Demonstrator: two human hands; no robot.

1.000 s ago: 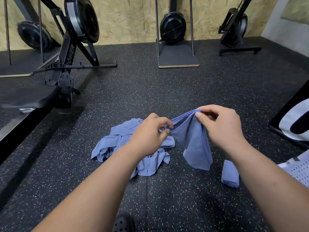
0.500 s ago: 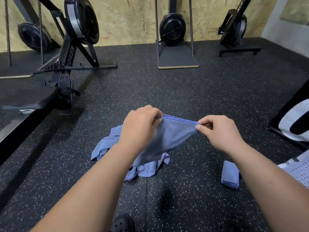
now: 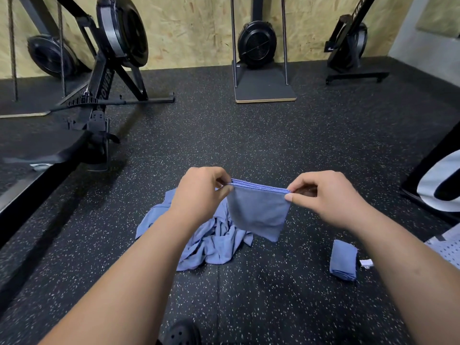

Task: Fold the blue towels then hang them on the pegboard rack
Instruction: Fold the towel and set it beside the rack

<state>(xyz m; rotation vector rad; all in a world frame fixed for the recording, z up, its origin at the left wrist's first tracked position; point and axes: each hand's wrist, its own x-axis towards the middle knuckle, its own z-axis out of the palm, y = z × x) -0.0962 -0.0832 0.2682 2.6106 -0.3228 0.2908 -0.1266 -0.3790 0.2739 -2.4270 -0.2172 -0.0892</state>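
I hold a folded blue towel [image 3: 257,212] in the air above the floor, its layered top edge stretched level between my hands. My left hand [image 3: 199,192] pinches the left top corner and my right hand [image 3: 326,195] pinches the right top corner. The towel hangs down as a small square of several layers. Under it on the black speckled floor lies a crumpled heap of blue towels [image 3: 206,240]. A small folded blue towel [image 3: 343,263] lies on the floor to the right, below my right forearm. No pegboard rack is in view.
Black rowing machines stand at the left [image 3: 104,78] and along the wooden back wall [image 3: 257,46]. A black and white object [image 3: 438,180] leans at the right edge, with a white perforated sheet [image 3: 445,247] below it. A black shoe [image 3: 181,332] shows at the bottom.
My hands have drawn apart and levelled the towel's top edge. The towel, held loose and half open a second ago, now hangs as a neat folded square.
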